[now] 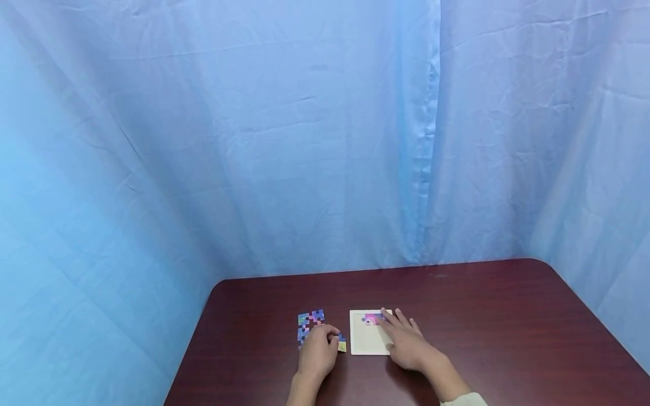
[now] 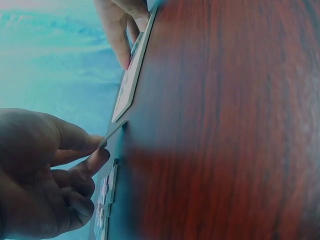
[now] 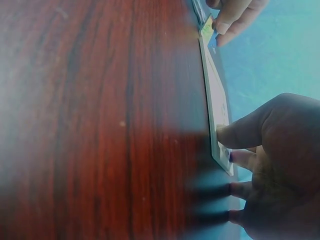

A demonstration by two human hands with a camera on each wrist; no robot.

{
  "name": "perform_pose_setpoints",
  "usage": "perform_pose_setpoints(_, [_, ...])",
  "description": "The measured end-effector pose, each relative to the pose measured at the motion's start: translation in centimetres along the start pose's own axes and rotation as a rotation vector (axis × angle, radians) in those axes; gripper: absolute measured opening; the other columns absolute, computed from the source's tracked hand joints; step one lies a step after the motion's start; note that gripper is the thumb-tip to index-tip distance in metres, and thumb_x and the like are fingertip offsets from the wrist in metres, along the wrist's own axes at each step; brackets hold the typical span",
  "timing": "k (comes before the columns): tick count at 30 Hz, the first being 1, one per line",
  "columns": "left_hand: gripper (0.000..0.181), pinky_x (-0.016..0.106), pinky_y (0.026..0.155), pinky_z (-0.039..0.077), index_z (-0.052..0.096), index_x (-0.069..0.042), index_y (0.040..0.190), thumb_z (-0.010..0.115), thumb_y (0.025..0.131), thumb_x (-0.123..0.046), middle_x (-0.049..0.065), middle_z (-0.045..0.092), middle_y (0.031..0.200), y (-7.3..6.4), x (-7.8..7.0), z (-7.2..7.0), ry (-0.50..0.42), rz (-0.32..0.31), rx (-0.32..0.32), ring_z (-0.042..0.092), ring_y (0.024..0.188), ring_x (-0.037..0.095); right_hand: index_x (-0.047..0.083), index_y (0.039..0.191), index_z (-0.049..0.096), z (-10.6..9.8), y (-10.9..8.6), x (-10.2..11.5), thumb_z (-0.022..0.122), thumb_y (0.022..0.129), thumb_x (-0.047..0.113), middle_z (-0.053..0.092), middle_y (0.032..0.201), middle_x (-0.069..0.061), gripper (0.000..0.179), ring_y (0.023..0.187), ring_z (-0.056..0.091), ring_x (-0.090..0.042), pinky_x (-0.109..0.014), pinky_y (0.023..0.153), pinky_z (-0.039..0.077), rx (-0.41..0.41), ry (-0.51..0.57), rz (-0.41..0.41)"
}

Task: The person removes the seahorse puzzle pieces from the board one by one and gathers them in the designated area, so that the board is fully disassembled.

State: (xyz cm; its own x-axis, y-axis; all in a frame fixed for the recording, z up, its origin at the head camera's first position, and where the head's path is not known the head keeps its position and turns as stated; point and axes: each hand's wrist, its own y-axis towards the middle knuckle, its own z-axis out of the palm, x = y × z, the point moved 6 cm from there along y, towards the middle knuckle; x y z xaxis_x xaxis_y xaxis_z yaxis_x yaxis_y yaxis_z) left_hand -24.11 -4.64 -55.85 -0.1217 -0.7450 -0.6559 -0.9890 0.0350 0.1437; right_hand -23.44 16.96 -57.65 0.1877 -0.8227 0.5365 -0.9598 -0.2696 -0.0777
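My left hand (image 1: 319,351) pinches a jigsaw piece (image 1: 342,345) between thumb and fingertips. The piece is blue with a yellow-green end; in the left wrist view the thin puzzle piece (image 2: 114,132) is tilted, its free end toward the tray. To the right is a shallow cream puzzle tray (image 1: 368,344) with a raised rim. Pink and blue pieces (image 1: 371,320) lie along its far side. My right hand (image 1: 406,341) rests over the tray's right side with fingers spread, partly covering those pieces. In the right wrist view its thumb (image 3: 230,135) touches the tray.
Several loose jigsaw pieces (image 1: 303,320) lie on the table left of the tray, some hidden behind my left hand. The dark red-brown wooden table (image 1: 482,316) has rounded far corners. Blue curtains (image 1: 315,141) hang behind it and on both sides.
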Motion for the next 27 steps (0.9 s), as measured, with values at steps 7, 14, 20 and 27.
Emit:
perform_pose_setpoints(7, [0.005, 0.058, 0.102, 0.055, 0.078, -0.009, 0.093, 0.076, 0.088, -0.006, 0.002, 0.071, 0.087, -0.2, -0.3, -0.2, -0.004, 0.014, -0.027, 0.065, 0.131, 0.043, 0.004, 0.156, 0.049, 0.0, -0.1, -0.2, 0.063, 0.095, 0.004, 0.038, 0.17, -0.018, 0.062, 0.16, 0.025, -0.05, -0.077, 0.123, 0.016, -0.02, -0.003, -0.011])
perform_pose_setpoints(14, [0.005, 0.033, 0.074, 0.054, 0.077, -0.01, 0.094, 0.077, 0.089, -0.009, -0.001, 0.066, 0.088, 0.0, -1.2, 0.5, 0.005, 0.054, 0.005, 0.066, 0.085, 0.013, 0.002, 0.156, 0.048, 0.2, -0.1, -0.3, 0.066, 0.096, 0.006, 0.037, 0.17, -0.018, 0.062, 0.161, 0.024, -0.049, -0.075, 0.125, 0.015, -0.014, 0.006, 0.011])
perform_pose_setpoints(20, [0.009, 0.028, 0.066, 0.048, 0.079, -0.011, 0.096, 0.078, 0.087, -0.01, -0.002, 0.063, 0.087, 0.3, -2.6, 1.3, 0.031, 0.096, 0.021, 0.056, 0.074, 0.006, 0.002, 0.156, 0.046, 0.8, 0.1, -1.1, 0.065, 0.095, 0.007, 0.037, 0.17, -0.019, 0.064, 0.161, 0.023, -0.049, -0.075, 0.125, 0.013, -0.056, 0.046, -0.016])
perform_pose_setpoints(27, [0.027, 0.031, 0.067, 0.05, 0.078, -0.005, 0.106, 0.083, 0.081, -0.01, 0.004, 0.065, 0.09, 0.8, -4.3, 2.6, 0.049, 0.151, 0.046, 0.059, 0.074, 0.012, 0.002, 0.157, 0.046, 1.0, 0.1, -1.2, 0.064, 0.096, 0.008, 0.036, 0.17, -0.02, 0.063, 0.161, 0.022, -0.05, -0.075, 0.125, 0.012, -0.055, 0.065, -0.029])
